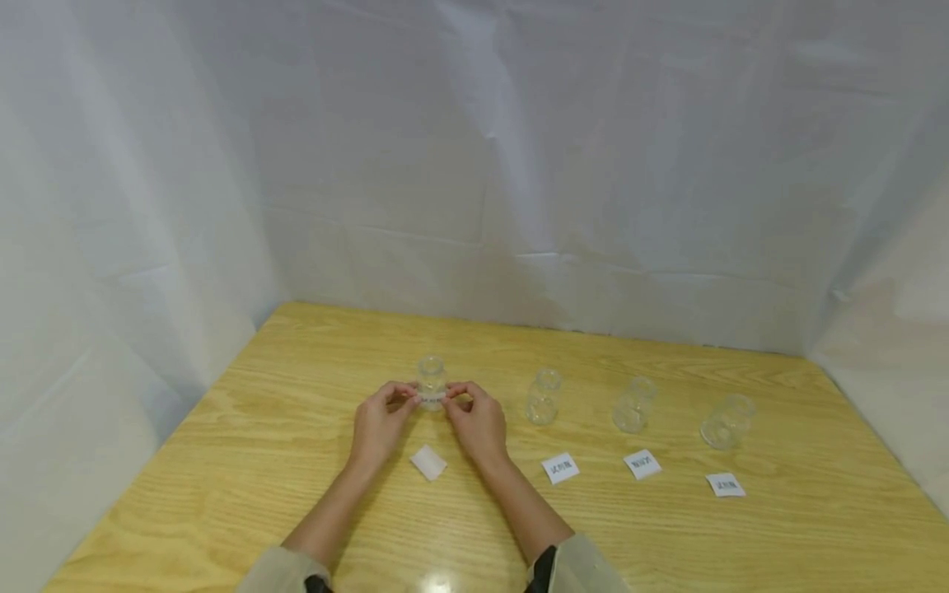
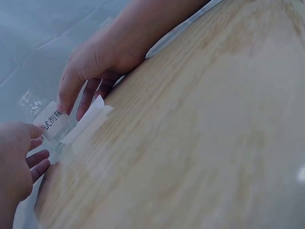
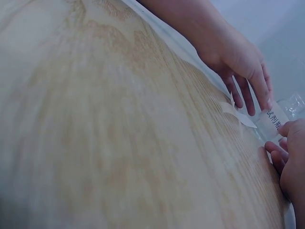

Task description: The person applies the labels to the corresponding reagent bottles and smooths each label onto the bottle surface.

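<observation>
Head cam: clear bottle (image 1: 432, 373) stands upright, just below-left of frame ctr, long axis vert., btwn L hand (image 1: 380, 426) & R hand (image 1: 478, 422), abt equally near. Both nearly closed, thumbs + fingertips pinching ends of label (image 1: 431, 400) at bottle's sides.

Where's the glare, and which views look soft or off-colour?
Head: white glare spot at the bottom edge of the yellow wood-grain table, glossy streaks on the white hanging sheet. Left wrist: cooler cast, small glare at the right edge, grain soft, print on the white rectangular label mostly legible. Right wrist: cool too, grain smeared.
</observation>
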`<state>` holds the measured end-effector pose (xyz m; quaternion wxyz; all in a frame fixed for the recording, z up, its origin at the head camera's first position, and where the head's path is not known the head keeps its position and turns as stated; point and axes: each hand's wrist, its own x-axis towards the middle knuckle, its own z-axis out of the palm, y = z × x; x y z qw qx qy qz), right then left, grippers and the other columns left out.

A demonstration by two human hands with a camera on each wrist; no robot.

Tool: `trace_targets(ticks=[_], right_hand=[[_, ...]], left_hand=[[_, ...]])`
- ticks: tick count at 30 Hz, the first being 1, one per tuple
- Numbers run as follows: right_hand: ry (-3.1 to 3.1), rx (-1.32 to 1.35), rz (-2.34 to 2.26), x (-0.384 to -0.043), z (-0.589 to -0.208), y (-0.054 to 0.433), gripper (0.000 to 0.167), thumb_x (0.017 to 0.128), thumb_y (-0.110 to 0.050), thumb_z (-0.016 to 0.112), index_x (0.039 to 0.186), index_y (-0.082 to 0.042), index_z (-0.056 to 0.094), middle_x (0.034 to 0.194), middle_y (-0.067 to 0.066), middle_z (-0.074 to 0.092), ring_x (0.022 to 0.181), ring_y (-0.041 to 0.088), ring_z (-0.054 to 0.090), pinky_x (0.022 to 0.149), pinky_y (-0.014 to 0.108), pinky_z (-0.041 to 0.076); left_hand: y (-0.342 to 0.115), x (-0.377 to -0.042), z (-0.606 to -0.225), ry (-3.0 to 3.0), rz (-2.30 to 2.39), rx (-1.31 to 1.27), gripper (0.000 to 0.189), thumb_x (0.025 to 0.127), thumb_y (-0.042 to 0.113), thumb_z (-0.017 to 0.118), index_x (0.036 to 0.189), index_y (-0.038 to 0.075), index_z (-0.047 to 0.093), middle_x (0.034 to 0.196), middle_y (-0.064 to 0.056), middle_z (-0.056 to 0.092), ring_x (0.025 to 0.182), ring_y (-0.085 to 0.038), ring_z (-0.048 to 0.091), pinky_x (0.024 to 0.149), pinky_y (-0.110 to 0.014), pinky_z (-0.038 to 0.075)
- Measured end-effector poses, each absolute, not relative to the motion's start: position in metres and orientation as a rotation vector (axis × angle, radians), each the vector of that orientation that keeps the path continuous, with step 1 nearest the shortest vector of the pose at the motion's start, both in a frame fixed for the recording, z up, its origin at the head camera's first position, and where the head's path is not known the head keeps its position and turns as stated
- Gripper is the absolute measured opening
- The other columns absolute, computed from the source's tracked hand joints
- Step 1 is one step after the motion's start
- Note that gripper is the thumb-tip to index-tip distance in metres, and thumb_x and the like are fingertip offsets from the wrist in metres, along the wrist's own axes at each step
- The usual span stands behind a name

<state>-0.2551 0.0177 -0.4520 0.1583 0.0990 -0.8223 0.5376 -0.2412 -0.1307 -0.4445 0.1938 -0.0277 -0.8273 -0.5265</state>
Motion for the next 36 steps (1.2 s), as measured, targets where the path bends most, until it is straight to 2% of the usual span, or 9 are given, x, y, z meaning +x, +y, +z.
trace_targets(ticks=[9,30,36], right_hand=[[-2.338,0.295,1.59,-0.2556,-0.4528,0.0177,0.005,0.081,-0.009,0.069,0.083,-0.007,0.065,0.1,0.002,0.067,0.058,0.005,0.06,0.047,0.02,0.045],[-2.341,0.278,1.638,-0.2562,-0.4534,0.0178,0.006,0.083,-0.011,0.068,0.085,-0.007,0.065,0.099,0.003,0.067,0.049,0.01,0.059,0.041,0.02,0.041],[-2.353,0.265,1.619,-0.2567,-0.455,0.0184,0.008,0.083,-0.013,0.068,0.087,-0.008,0.064,0.072,0.004,0.067,0.045,0.007,0.056,0.04,0.022,0.04]], left_hand=[[-0.1303,-0.2423,-0.4447,-2.315,-1.489,-0.071,0.007,0.082,0.006,0.068,0.086,0.003,0.065,0.102,-0.011,0.066,0.083,-0.026,0.064,0.072,-0.036,0.051],[-0.13,-0.2433,-0.4462,-2.315,-1.463,-0.047,0.009,0.08,0.006,0.07,0.086,0.002,0.065,0.1,-0.013,0.066,0.077,-0.026,0.064,0.067,-0.035,0.052],[-0.1302,-0.2429,-0.4458,-2.324,-1.473,-0.028,0.013,0.08,0.006,0.07,0.091,0.002,0.064,0.099,-0.012,0.066,0.078,-0.025,0.064,0.067,-0.034,0.052]])
